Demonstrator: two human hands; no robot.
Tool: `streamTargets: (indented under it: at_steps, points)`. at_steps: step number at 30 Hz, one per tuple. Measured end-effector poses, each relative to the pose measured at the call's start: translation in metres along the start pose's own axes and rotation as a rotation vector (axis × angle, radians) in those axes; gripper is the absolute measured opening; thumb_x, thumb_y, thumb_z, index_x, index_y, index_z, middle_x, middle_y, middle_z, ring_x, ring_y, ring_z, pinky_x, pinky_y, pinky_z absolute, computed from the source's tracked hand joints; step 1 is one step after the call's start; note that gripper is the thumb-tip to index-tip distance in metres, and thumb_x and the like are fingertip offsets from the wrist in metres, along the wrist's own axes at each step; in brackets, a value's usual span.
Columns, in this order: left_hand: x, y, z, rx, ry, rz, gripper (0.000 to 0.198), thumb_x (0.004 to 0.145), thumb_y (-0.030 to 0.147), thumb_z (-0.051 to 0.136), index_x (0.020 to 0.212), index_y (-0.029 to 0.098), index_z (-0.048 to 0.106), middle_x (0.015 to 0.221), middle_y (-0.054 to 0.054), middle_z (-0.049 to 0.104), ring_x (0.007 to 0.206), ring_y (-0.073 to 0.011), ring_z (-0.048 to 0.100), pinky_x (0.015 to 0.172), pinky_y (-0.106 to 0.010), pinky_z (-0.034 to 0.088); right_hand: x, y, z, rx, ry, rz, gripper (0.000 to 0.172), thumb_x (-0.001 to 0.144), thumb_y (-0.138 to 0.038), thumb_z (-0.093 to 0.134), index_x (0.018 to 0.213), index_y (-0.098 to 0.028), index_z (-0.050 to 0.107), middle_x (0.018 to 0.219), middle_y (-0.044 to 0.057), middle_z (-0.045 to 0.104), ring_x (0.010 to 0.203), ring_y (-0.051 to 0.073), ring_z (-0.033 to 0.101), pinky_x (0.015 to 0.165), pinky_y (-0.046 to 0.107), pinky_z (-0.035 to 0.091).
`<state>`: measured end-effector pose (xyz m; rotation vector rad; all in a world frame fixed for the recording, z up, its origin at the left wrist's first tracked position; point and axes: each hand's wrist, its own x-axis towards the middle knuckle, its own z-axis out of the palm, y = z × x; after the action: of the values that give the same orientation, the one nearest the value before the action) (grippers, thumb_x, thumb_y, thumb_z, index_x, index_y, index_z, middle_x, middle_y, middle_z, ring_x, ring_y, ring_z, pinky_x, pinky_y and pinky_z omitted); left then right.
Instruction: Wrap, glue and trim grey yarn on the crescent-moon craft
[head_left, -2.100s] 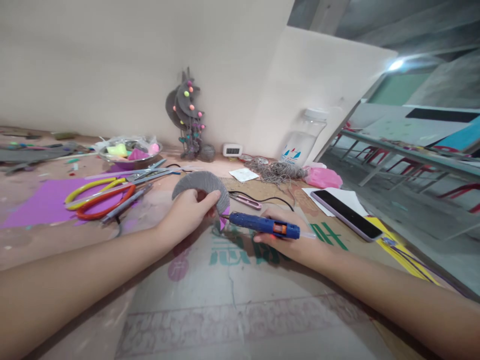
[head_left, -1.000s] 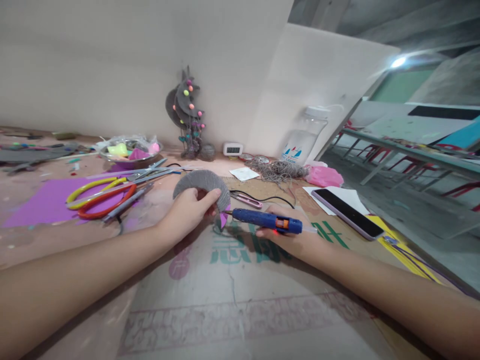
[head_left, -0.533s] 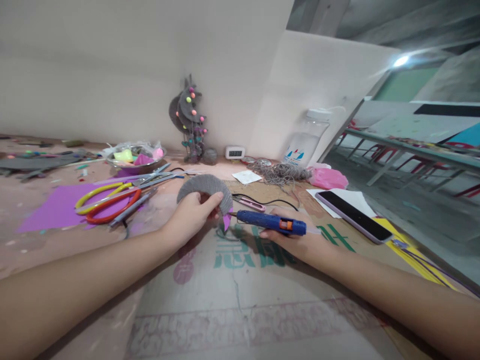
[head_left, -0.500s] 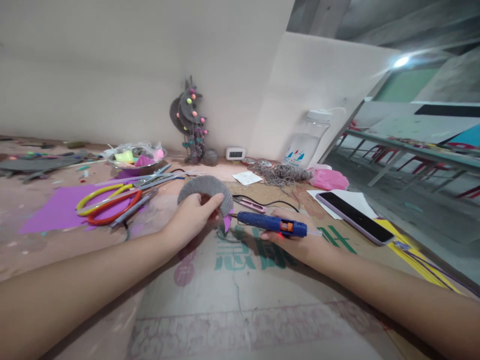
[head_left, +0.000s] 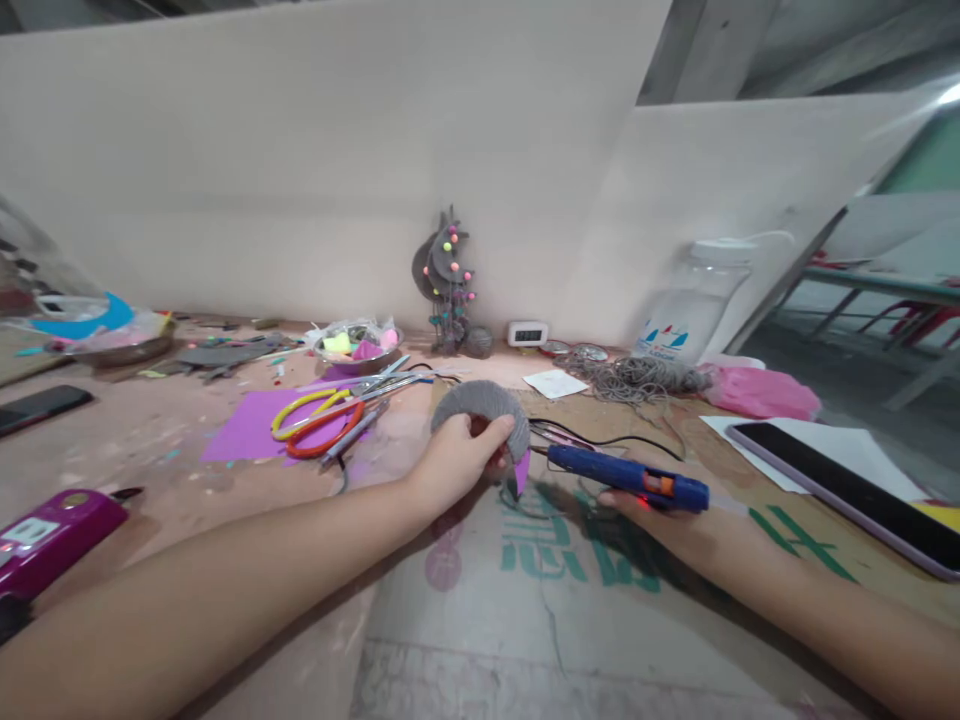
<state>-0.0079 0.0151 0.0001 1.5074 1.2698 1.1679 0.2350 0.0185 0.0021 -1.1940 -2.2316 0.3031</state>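
Observation:
My left hand pinches a crescent wrapped in grey yarn between thumb and fingers. Its lower tip is unwrapped and shows purple. My right hand grips a blue hot glue gun, whose red light glows. The gun's nozzle points left and meets or nearly meets the crescent where yarn gives way to purple; I cannot tell whether they touch. Grey yarn lies in a loose tangle behind the gun. The fingers of my right hand are partly hidden by the gun.
Left of the crescent lie scissors with yellow and red handles on a purple sheet. Behind stand a bowl, a decorated moon ornament, a small timer and a water bottle. A phone lies at right, a magenta tool at left.
The view has turned left, so everything sits further right and the magenta tool has come into sight. Both hands keep their hold, with the nozzle still at the crescent's lower end.

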Motion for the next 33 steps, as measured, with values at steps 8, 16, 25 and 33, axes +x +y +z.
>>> streamTargets:
  at_steps: [8, 16, 25, 33]
  points:
    - [-0.003, 0.005, 0.002, -0.043, 0.03, -0.045, 0.039, 0.079, 0.048, 0.053, 0.055, 0.017, 0.054, 0.052, 0.002, 0.055, 0.052, -0.0127, 0.05, 0.055, -0.024, 0.039, -0.001, 0.005, 0.002, 0.028, 0.074, 0.096, 0.018, 0.078, -0.043, 0.061, 0.075, -0.025, 0.059, 0.064, 0.0, 0.064, 0.057, 0.02, 0.062, 0.047, 0.03, 0.046]
    - [-0.001, -0.001, 0.002, -0.097, 0.028, -0.036, 0.042, 0.081, 0.05, 0.052, 0.059, 0.015, 0.055, 0.055, 0.0, 0.055, 0.054, -0.0129, 0.05, 0.056, -0.024, 0.038, -0.002, -0.011, -0.011, 0.113, 0.099, 0.109, 0.017, 0.082, -0.04, 0.055, 0.078, -0.025, 0.059, 0.066, 0.003, 0.067, 0.06, 0.022, 0.065, 0.054, 0.034, 0.054]
    - [0.001, -0.001, 0.003, -0.073, 0.06, -0.033, 0.042, 0.08, 0.049, 0.052, 0.056, 0.015, 0.056, 0.053, 0.001, 0.055, 0.054, -0.0126, 0.05, 0.057, -0.023, 0.037, -0.005, -0.011, -0.01, 0.166, -0.057, 0.068, 0.027, 0.078, -0.045, 0.059, 0.086, -0.019, 0.061, 0.081, 0.006, 0.068, 0.074, 0.021, 0.064, 0.064, 0.031, 0.052]
    - [0.0, -0.005, 0.003, -0.12, 0.059, -0.015, 0.039, 0.08, 0.047, 0.054, 0.057, 0.015, 0.056, 0.053, 0.001, 0.056, 0.053, -0.012, 0.05, 0.056, -0.023, 0.038, -0.004, -0.011, -0.008, 0.168, -0.071, 0.067, 0.025, 0.075, -0.044, 0.061, 0.082, -0.02, 0.06, 0.082, 0.006, 0.067, 0.077, 0.022, 0.064, 0.067, 0.031, 0.051]
